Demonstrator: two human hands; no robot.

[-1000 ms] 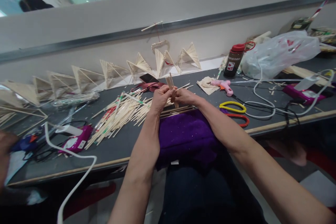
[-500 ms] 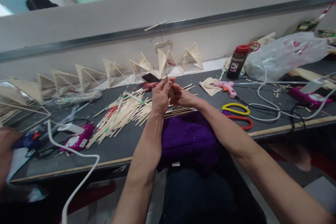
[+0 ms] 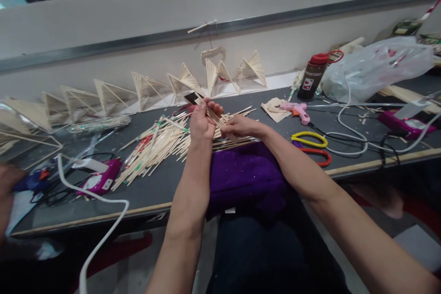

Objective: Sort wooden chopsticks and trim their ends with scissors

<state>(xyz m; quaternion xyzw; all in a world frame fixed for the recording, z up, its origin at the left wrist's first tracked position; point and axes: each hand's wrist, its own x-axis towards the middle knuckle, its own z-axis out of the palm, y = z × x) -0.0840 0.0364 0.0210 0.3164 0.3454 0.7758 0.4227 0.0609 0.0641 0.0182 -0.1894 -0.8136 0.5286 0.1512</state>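
Note:
Between my two hands lies a small bundle of thin wooden sticks [image 3: 217, 121], slanting from upper left to lower right. My left hand [image 3: 203, 121] is closed on the bundle's upper end, thumb on top. The lower part is gripped by my right hand [image 3: 241, 127], its fingers curled around the sticks. Under and to the left of my hands spreads a loose pile of wooden sticks [image 3: 161, 147], some with green ends. A purple cloth [image 3: 246, 174] covers my lap just below the hands.
Fan-shaped stick structures [image 3: 186, 80] line the wall. Rightward are a pink glue gun [image 3: 296, 111], scissors with yellow and red handles [image 3: 310, 147], a bottle [image 3: 312, 76] and a plastic bag [image 3: 379, 66]. Purple power strips [image 3: 99, 179] with white cables flank me. Another person's hand [image 3: 10, 179] is at far left.
The bundle has tilted from nearly upright to a flatter slant. My left hand has shifted slightly left, while my right hand has turned and now grips lower on the sticks.

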